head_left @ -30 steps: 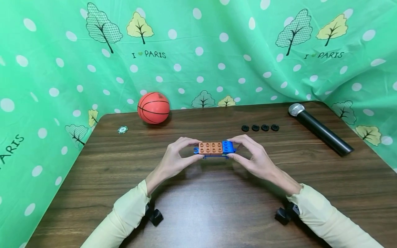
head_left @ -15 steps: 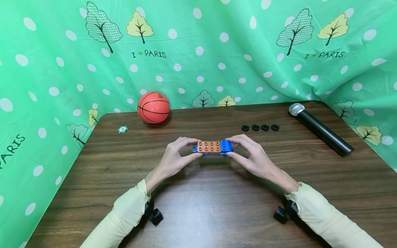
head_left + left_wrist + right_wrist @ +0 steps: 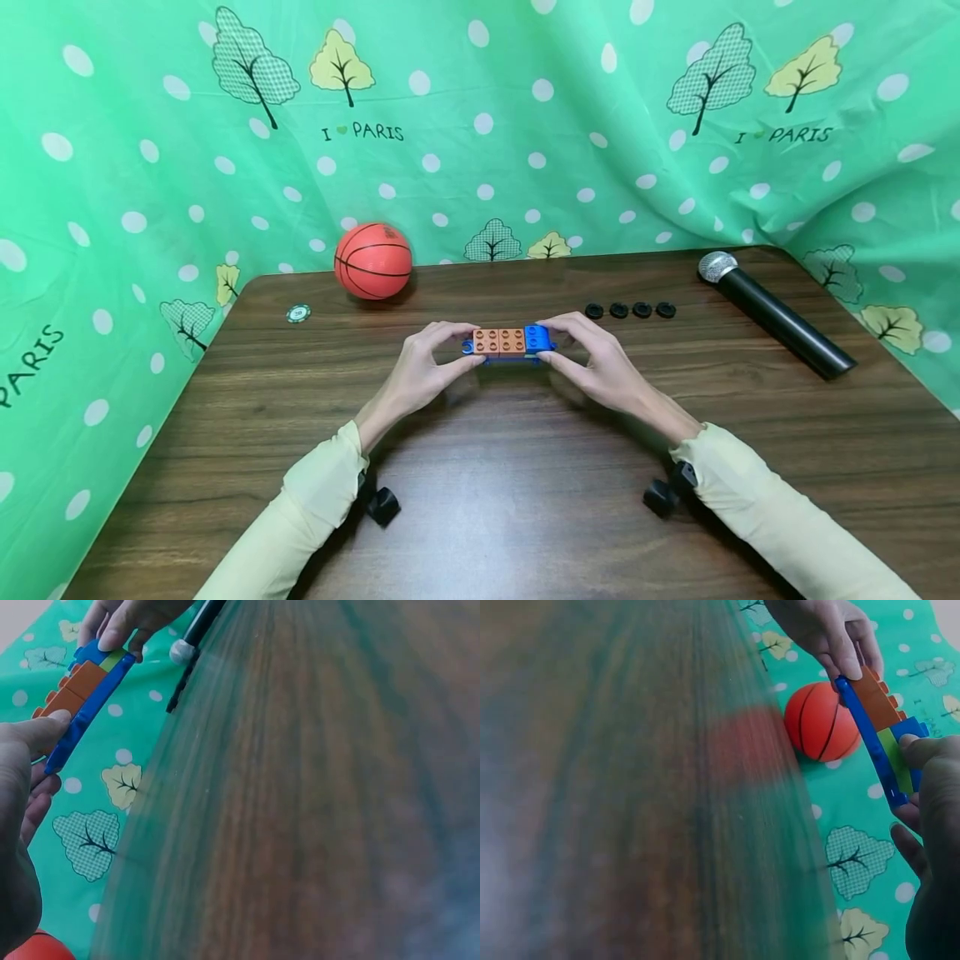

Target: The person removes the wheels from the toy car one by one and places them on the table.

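Both hands hold a building-block train car (image 3: 498, 342) over the middle of the table, one at each end. Two orange bricks (image 3: 875, 697) and a blue brick (image 3: 537, 337) top it, with a lime green brick (image 3: 895, 759) below the blue one. They sit on a long blue base (image 3: 88, 712) with a hook at its left end. My left hand (image 3: 420, 375) pinches the orange end between thumb and fingers. The blue end is pinched by my right hand (image 3: 603, 367). In both wrist views the car is held clear of the tabletop.
On the brown wooden table (image 3: 480, 500), several small black wheels (image 3: 641, 310) lie in a row behind my right hand. A microphone (image 3: 780, 317) lies at the back right. A small basketball (image 3: 372, 261) and a poker chip (image 3: 297, 313) are at the back left, before a green curtain (image 3: 480, 150).
Both hands have carried the train car a little away from me and slightly to the left. Their grip stays the same, and the things on the table have not moved.
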`<act>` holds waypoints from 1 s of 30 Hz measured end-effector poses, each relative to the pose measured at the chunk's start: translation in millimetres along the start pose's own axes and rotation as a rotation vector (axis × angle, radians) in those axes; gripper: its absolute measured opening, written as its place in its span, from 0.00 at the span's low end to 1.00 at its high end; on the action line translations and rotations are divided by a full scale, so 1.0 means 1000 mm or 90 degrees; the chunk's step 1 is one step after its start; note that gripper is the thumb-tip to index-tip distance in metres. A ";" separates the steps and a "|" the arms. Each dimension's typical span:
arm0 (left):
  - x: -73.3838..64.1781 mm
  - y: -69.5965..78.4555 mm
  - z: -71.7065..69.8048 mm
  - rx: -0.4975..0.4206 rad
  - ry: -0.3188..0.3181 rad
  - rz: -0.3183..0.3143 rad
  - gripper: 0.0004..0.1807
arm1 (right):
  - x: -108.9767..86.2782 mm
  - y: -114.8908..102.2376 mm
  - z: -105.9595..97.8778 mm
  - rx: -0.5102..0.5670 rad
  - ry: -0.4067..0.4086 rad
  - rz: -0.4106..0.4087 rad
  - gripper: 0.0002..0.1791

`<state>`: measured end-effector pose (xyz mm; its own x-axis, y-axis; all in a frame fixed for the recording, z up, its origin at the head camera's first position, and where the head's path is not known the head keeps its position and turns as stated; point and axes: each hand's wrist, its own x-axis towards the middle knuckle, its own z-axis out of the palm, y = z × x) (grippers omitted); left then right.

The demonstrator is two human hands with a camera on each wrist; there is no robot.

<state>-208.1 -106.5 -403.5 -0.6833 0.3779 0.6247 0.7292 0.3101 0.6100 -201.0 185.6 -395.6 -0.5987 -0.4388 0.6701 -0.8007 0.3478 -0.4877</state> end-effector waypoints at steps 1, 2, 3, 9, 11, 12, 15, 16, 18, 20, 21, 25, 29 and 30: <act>0.001 -0.001 0.000 0.005 0.000 0.000 0.21 | 0.001 0.001 0.001 -0.003 -0.003 0.005 0.26; 0.001 -0.003 0.000 0.011 0.000 -0.001 0.21 | 0.002 0.002 0.001 -0.007 -0.007 0.010 0.26; 0.002 -0.004 -0.001 0.016 0.000 -0.003 0.21 | 0.003 0.003 0.002 -0.009 -0.012 0.016 0.26; 0.006 -0.010 -0.002 0.031 -0.009 -0.021 0.21 | 0.009 0.009 0.005 -0.012 -0.029 0.048 0.24; 0.007 -0.012 -0.002 0.032 -0.013 -0.029 0.21 | 0.010 0.011 0.006 -0.014 -0.031 0.057 0.24; 0.008 -0.013 -0.002 0.035 -0.015 -0.033 0.21 | 0.010 0.012 0.007 -0.015 -0.031 0.061 0.24; 0.010 -0.016 -0.002 0.041 -0.024 -0.052 0.20 | 0.012 0.016 0.009 -0.016 -0.031 0.072 0.23; 0.011 -0.016 -0.002 0.044 -0.027 -0.059 0.20 | 0.012 0.017 0.009 -0.016 -0.030 0.076 0.23; 0.012 -0.018 -0.002 0.048 -0.032 -0.071 0.21 | 0.013 0.019 0.011 -0.015 -0.029 0.083 0.23; 0.013 -0.019 -0.002 0.051 -0.036 -0.081 0.21 | 0.015 0.021 0.012 -0.017 -0.031 0.092 0.22; 0.014 -0.020 -0.002 0.052 -0.038 -0.084 0.21 | 0.015 0.022 0.012 -0.017 -0.033 0.098 0.22; 0.016 -0.024 -0.002 0.059 -0.046 -0.105 0.21 | 0.018 0.025 0.014 -0.017 -0.042 0.118 0.22; 0.018 -0.027 -0.002 0.064 -0.057 -0.126 0.22 | 0.020 0.028 0.016 -0.014 -0.055 0.134 0.22; 0.018 -0.028 -0.002 0.065 -0.060 -0.132 0.22 | 0.020 0.028 0.017 -0.013 -0.059 0.139 0.22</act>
<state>-241.4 -110.1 -408.2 -0.8154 0.3753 0.4407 0.5775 0.4745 0.6644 -236.3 172.7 -405.2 -0.7576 -0.4257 0.4947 -0.6520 0.4588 -0.6037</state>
